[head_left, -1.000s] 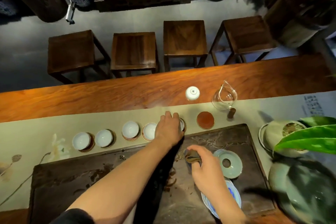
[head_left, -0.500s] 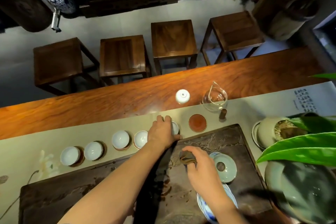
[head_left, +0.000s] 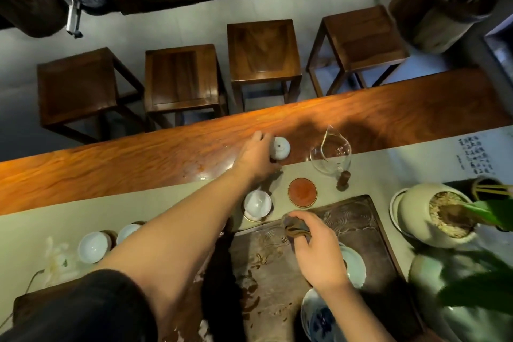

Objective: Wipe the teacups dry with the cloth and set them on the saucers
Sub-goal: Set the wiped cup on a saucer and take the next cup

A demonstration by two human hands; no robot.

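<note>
A white teacup stands upside down on the wooden table, beyond the runner. My left hand reaches over to it, fingers and thumb closed around its left side. My right hand hovers over the dark tea tray, holding a bunched brown cloth. One teacup sits upright on its saucer by the tray's far edge. Two more teacups show at the left; my forearm hides the row between. An empty red-brown saucer lies right of them.
A glass pitcher stands just right of the upturned cup. On the tray are a celadon lid and a blue-and-white bowl. A pale jar and plant leaves crowd the right. Wooden stools stand beyond the table.
My left hand let go of the cup it set on the saucer and moved away to the upturned cup on the wood. The right hand with the cloth stayed over the tray.
</note>
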